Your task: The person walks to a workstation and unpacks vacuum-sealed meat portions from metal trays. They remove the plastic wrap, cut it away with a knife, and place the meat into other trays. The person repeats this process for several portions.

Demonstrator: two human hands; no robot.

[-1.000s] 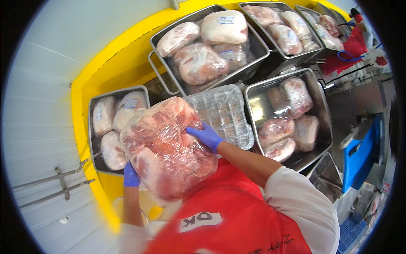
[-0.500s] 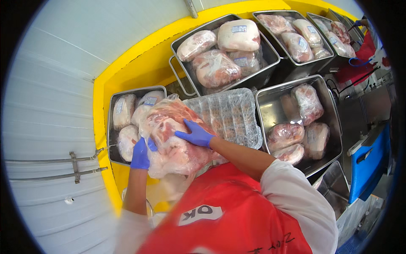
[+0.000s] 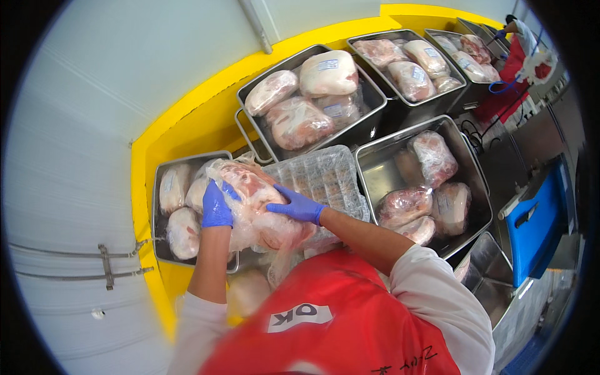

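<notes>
A large piece of raw pink-and-white meat, in a loose clear plastic bag, is held in front of me. My left hand, in a blue glove, grips its left side where the plastic bunches up. From the right, my blue-gloved right hand holds the meat, thumb and fingers pressed on its side. Behind the piece lies a clear plastic tray with rows of compartments. Partly covered by the meat is a metal tub of wrapped meat pieces on the left.
Deep metal tubs with wrapped meat stand behind and to the right. A blue board stands at the far right, beside a smaller metal tub. Yellow edging borders the left wall. Another person's red apron shows at the upper right.
The bagged meat has been turned and drawn together between my hands, now looking more compact. My left hand has moved higher along its side. The whole view has shifted slightly.
</notes>
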